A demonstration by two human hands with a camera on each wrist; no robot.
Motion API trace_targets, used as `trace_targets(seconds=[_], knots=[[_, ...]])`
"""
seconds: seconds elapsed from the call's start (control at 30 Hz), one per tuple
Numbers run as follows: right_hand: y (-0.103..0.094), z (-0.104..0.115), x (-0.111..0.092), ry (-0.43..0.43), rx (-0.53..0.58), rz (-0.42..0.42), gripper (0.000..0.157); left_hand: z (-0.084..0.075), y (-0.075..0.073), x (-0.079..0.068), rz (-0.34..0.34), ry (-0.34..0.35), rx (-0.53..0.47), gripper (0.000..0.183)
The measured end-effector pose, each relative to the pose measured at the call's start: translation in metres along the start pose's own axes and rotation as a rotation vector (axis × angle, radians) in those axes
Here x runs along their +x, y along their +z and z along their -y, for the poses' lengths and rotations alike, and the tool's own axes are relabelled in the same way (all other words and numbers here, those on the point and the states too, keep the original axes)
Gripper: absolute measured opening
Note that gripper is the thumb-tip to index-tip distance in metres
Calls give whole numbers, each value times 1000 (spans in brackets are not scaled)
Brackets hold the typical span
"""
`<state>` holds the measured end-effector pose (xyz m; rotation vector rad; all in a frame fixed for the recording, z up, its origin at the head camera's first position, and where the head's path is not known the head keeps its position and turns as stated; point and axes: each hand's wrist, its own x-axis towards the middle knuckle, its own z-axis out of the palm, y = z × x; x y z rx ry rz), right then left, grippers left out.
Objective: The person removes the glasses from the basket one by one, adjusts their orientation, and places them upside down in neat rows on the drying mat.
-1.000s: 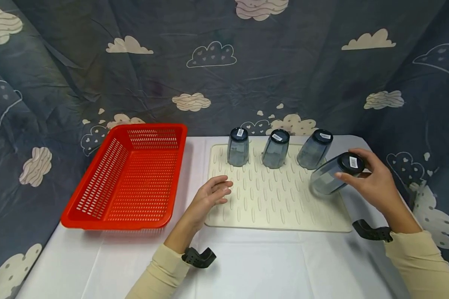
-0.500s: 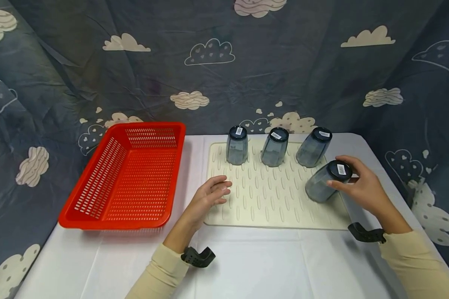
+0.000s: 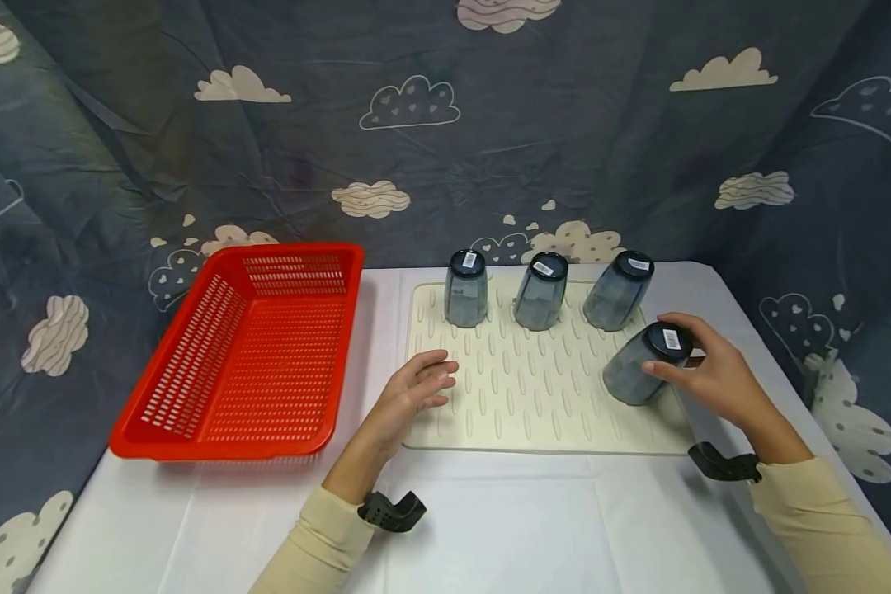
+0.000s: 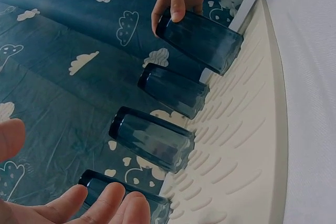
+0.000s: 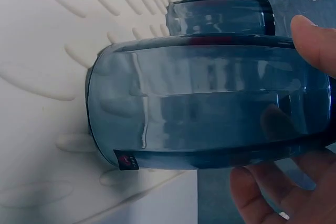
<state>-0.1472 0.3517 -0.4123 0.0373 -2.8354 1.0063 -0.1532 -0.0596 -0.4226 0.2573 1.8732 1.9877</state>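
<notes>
My right hand (image 3: 713, 371) grips a blue-grey drinking glass (image 3: 634, 371) near its base, thumb on one side and fingers on the other. The glass is upside down, its rim on the right part of the cream ridged mat (image 3: 527, 412). In the right wrist view a small dark label (image 5: 126, 160) shows near the rim of this glass. My left hand (image 3: 413, 389) hovers over the mat's left edge, fingers loosely bent, holding nothing. Behind it, three more upside-down glasses stand in a row: a left glass (image 3: 466, 293), a middle glass (image 3: 540, 295) and a right glass (image 3: 619, 295).
A red perforated plastic basket (image 3: 267, 371) stands at the left on the white-covered table (image 3: 520, 528). Dark cloth (image 3: 416, 49) printed with clouds hangs behind the table and at both sides.
My right hand has moved left and toward me, bringing the tilted glass down onto the mat's right part. My left hand and the other three glasses have stayed put.
</notes>
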Motion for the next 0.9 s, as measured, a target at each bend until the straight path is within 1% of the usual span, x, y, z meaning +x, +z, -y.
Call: trace_targets(seconds=[0.13, 0.33, 0.47, 0.6, 0.67, 0.73, 0.83, 0.9], knots=[[5, -3, 0, -6, 44, 5, 78, 2, 0, -2, 0, -11, 2, 53], [12, -6, -1, -41, 116, -25, 77, 3, 0, -3, 0, -15, 17, 54], [13, -6, -1, -53, 139, -32, 77, 2, 0, -3, -17, -22, 4, 53], [12, -6, -3, -41, 117, -30, 78, 2, -2, -2, -32, -21, 6, 52], [11, -6, -4, -35, 86, -26, 79, 1, -3, -1, -31, -14, 24, 53], [8, -6, -6, -37, 55, -29, 78, -1, -5, -1, -45, -16, 47, 53], [4, -4, -7, -71, 48, -63, 75, -6, -9, 0, -81, -15, 91, 51], [-1, -1, -7, -86, 55, -98, 69, -10, -11, -1, -110, -15, 129, 48]])
